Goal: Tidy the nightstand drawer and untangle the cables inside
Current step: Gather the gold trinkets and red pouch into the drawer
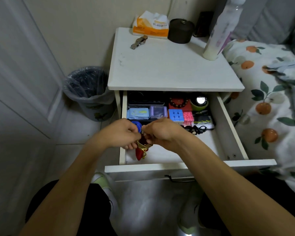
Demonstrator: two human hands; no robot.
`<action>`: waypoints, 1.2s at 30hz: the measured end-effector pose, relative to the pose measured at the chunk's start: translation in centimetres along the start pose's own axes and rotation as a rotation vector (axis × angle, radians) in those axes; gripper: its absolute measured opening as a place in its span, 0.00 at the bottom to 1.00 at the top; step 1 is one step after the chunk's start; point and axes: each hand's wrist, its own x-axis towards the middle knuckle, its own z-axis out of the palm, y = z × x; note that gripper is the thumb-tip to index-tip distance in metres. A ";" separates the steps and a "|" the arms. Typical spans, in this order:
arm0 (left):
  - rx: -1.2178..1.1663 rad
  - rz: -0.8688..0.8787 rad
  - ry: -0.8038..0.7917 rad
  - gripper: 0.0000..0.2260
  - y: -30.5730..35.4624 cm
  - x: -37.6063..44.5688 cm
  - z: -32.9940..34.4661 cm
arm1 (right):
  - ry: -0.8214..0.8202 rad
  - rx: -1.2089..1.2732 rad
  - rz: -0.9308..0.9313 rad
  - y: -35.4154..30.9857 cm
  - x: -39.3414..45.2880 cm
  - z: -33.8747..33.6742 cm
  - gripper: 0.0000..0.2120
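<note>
The white nightstand drawer [228,126] stands pulled open. Over its front left part my left hand [121,133] and my right hand [162,132] meet, both pinching the top of a small red pouch with gold trim [140,151] that hangs between them. A blue round object [137,125] shows just behind my left fingers. A black coiled cable [195,129] lies on the drawer floor to the right of my right hand. Further back sit a blue puzzle cube [176,115], a pink block [188,116], a purple box [157,111] and a light blue packet [138,113].
On the nightstand top [169,68] are a tissue pack [151,25], a watch [139,42], a dark round jar [180,30] and a tall white bottle [216,36]. A lined bin [89,92] stands at the left, a bed with a fruit-print cover [269,103] at the right.
</note>
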 end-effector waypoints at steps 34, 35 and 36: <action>-0.085 -0.032 -0.030 0.10 0.2 -0.6 0.6 | 0.074 -0.417 0.011 -1.0 -1.0 0.2 0.15; -0.087 -0.028 -0.026 0.10 0.3 -0.6 0.7 | 0.069 -0.426 0.007 -1.0 -1.0 0.1 0.15; -0.090 -0.027 -0.021 0.10 0.3 -0.6 0.7 | 0.067 -0.436 0.004 -1.0 -1.0 0.1 0.14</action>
